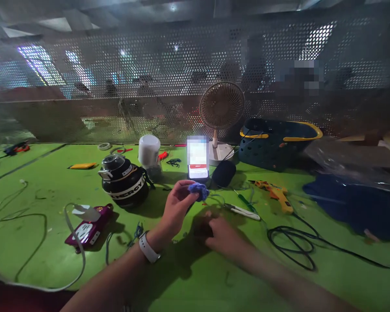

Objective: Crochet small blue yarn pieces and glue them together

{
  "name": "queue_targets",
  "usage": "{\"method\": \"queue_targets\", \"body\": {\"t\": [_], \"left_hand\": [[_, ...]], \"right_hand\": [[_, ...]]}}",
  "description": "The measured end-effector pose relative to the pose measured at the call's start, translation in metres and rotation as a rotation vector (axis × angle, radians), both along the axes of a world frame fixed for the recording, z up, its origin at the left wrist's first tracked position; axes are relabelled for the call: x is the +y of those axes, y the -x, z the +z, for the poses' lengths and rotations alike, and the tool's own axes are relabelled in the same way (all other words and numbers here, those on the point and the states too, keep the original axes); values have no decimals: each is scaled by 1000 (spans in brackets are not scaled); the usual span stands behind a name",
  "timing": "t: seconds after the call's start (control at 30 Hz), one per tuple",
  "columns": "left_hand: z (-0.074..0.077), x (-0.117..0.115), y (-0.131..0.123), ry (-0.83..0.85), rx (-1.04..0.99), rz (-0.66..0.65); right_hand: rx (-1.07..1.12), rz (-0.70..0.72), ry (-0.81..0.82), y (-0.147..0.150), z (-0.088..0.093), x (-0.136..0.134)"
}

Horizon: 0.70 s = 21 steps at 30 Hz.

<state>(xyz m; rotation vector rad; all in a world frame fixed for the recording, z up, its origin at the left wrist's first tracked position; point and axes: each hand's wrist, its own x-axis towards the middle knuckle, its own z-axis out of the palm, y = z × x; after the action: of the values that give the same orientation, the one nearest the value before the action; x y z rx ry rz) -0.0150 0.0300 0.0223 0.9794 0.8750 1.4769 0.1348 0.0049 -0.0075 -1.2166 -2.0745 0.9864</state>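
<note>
A small blue-purple knitted piece (199,191) is pinched between the thumb and fingers of my left hand (178,203), just in front of a lit phone (198,158) standing upright. My right hand (219,229) is lower and to the right, over the green table, with its fingers curled; blur and shadow hide whether anything is in them. Behind the knitted piece, to its right, lies a dark yarn ball (224,173). Right of my hands are a white-handled tool (242,212) and a green-handled hook (246,202).
On the left are a black round bottle (123,184), a purple power strip (90,229) and loose cables. A white container (149,149) and a fan (221,106) stand behind. To the right: a yellow glue gun (274,193) with coiled cord, a dark basket (273,149) and blue material (347,208).
</note>
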Motion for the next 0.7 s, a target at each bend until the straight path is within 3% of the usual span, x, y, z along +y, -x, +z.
{"method": "queue_targets", "body": {"t": [0.1, 0.3, 0.43, 0.53, 0.7], "left_hand": [[-2, -2, -1, -2, -20, -42], [-1, -6, -4, -12, -50, -111], [-3, -11, -5, -135, 51, -155], [-8, -15, -5, -264, 123, -137], [-15, -18, -6, -326, 202, -128]], "right_hand": [[128, -66, 95, -7, 3, 5], [441, -305, 170, -46, 27, 29], [668, -406, 184, -60, 42, 29], [840, -419, 231, -58, 51, 20], [805, -373, 347, -51, 55, 14]]}}
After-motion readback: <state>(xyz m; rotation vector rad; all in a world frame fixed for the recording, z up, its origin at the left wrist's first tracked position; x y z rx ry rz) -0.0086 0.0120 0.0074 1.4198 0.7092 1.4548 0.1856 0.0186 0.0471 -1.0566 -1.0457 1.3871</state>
